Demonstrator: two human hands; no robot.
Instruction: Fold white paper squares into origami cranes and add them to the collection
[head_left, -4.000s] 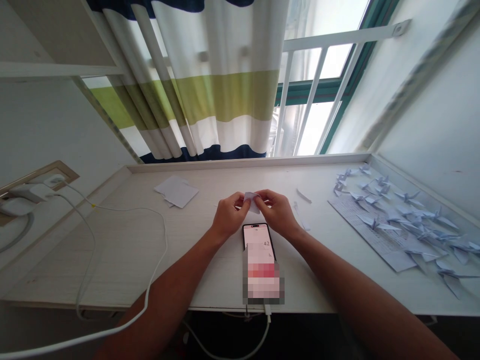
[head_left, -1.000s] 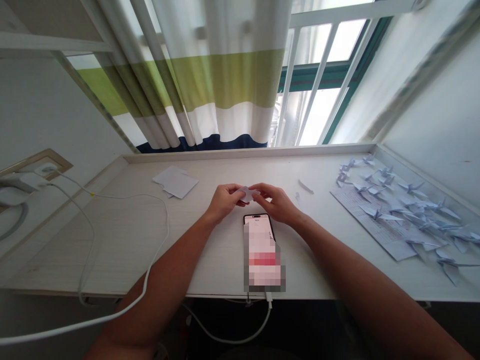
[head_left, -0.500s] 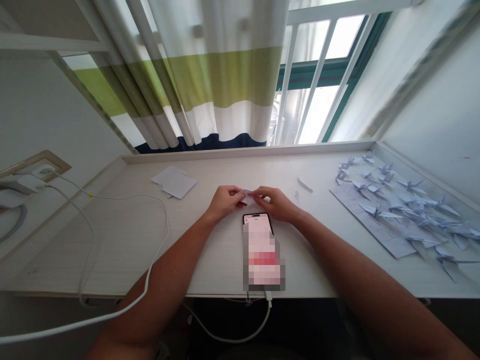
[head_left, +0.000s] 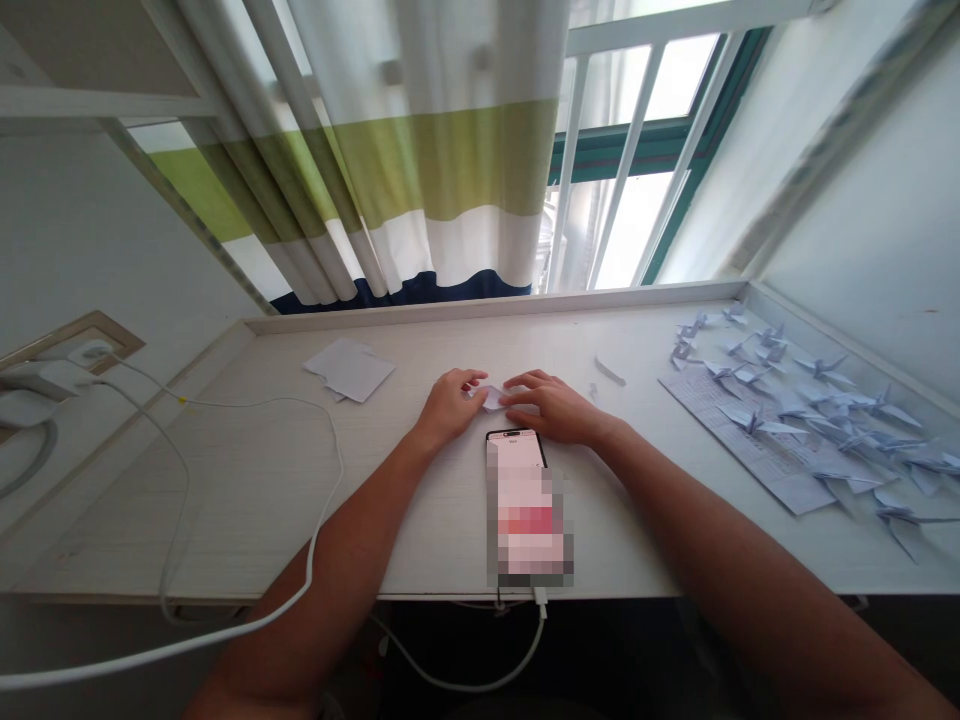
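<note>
A small folded piece of white paper point(head_left: 492, 398) lies on the desk between my two hands. My left hand point(head_left: 450, 406) is at its left edge, thumb and fingers apart, with the thumb tip at or very near the paper. On the other side, my right hand point(head_left: 553, 406) rests low with fingers spread, the fingertips at the paper's right edge. Neither hand is visibly pinching it. Just below the paper lies a phone point(head_left: 525, 500), its lit pinkish screen partly blurred out.
Several folded paper cranes point(head_left: 757, 422) cover the desk's right side, some on a printed sheet point(head_left: 795, 492). White paper squares point(head_left: 351, 369) lie at left. Paper scraps point(head_left: 610, 371) sit beyond my right hand. A white cable point(head_left: 330, 490) crosses my left forearm; another cable point(head_left: 540, 606) enters the phone.
Both hands have loosened from the paper they were pinching, and their fingers have spread apart. The paper now lies more exposed on the desk; a reddish bit by the left fingers no longer shows.
</note>
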